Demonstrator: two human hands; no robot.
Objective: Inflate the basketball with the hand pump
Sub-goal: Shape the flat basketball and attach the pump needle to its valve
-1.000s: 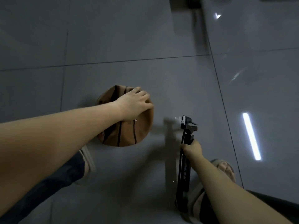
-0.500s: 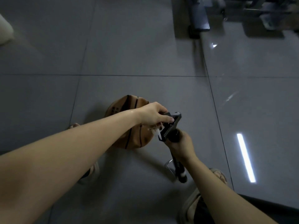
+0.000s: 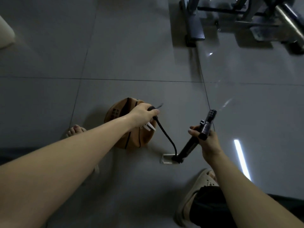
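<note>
Status: basketball [image 3: 134, 140] sits on the grey tiled floor [image 3: 131, 55], between my feet and slightly left. Its outline is not fully round and it looks soft.

Left hand [image 3: 143, 116] is directly over the ball, with the fingers curled tight around the free end of the black hose [image 3: 166, 135]. The tip [image 3: 159, 106] sticking out past my fingers is blurred, so I can't tell whether it's a needle. Two white prongs [image 3: 150, 127] hang below that hand; what they are is unclear. I can't tell if the hand touches the ball.

The hose runs down in a curve to the base of the hand pump [image 3: 189, 148]. The pump is tilted, base on the floor and top leaning right and away. A small metal foot plate [image 3: 167, 159] lies flat beside the base.

Right hand [image 3: 209, 142] is wrapped around the upper barrel just under the handle [image 3: 209, 117], in a closed grip.

My bare left foot [image 3: 75, 130] is just left of the ball, and my right foot is in a sandal [image 3: 197, 181] near the pump. A metal equipment frame [image 3: 194, 22] stands at top right, well apart. A bright light strip [image 3: 241, 160] reflects off the tile on the right.
</note>
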